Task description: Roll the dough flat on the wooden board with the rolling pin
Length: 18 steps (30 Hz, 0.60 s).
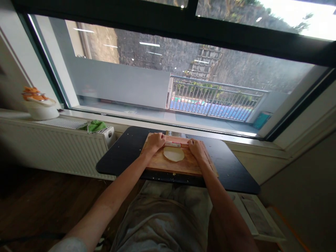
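Sunlight from a wide window falls on a small black table (126, 157), the landmark for everything else. Far left of the table, a white bowl with an orange toy (39, 103) sits on the sill above a white radiator (52, 143), with a green cloth (96, 126) beside it. On the table lies a wooden board (181, 166). The left hand (154, 142) rests at the board's far left corner, fingers curled down over one end of a rolling pin (173, 143). A flat, pale round of dough (173, 154) lies at the board's middle, just on the near side of the pin and between the two hands, its far edge touching or nearly touching the pin. The right hand (196, 148) mirrors the left, fingers closed over the pin's other end. The dough sits below and inside the fingertips, not under them. A likely risk: uneven pressure from one hand could thin the dough lopsidedly or tear it, and a hard push might slide the board toward the table's far edge.
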Available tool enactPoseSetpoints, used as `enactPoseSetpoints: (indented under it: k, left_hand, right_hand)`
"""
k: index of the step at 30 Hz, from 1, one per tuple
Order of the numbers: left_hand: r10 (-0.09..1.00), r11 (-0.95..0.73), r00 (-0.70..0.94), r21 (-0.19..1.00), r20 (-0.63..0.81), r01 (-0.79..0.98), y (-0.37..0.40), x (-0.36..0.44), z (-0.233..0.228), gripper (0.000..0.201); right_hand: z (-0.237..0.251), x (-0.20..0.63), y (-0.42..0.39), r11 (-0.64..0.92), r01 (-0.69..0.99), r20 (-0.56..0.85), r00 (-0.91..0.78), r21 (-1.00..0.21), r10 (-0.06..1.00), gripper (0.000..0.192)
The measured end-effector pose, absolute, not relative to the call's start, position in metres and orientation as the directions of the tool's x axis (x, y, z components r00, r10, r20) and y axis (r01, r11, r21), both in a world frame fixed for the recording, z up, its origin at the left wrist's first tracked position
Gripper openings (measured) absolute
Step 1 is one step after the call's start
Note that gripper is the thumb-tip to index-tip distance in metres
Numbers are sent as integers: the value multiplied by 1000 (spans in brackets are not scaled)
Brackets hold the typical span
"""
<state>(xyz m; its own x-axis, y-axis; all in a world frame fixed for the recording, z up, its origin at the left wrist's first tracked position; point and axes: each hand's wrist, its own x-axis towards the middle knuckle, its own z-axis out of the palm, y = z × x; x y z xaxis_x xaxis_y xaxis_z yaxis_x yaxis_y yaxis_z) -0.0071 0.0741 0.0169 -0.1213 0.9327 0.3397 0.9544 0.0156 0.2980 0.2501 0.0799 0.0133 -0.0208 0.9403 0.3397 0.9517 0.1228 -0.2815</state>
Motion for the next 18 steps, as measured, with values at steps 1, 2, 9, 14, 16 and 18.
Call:
enactPoseSetpoints:
  k: [1,2,9,14,16,18]
  left_hand:
    - [944,-6,-86,277,319,961,74,-7,17,53]
    - [951,-23,-60,262,304,965,73,-7,18,53]
    - [958,-31,-39,234,285,972,73,-8,18,53]
    - [965,-48,-10,215,264,975,71,-8,21,51]
    - [968,-88,41,181,246,980,70,-8,21,46]
    - [969,-124,90,141,229,982,70,-10,21,42]
  right_hand:
    - [15,249,79,122,954,334,-25,-272,942,43]
    - [16,248,77,122,954,330,-26,-273,944,43]
    - [21,245,72,122,950,310,-29,-287,950,45]
    - [14,248,78,138,938,305,-37,-319,952,44]
    - [8,250,83,150,934,305,-47,-323,951,43]
    - [3,251,88,169,928,312,-61,-332,948,41]
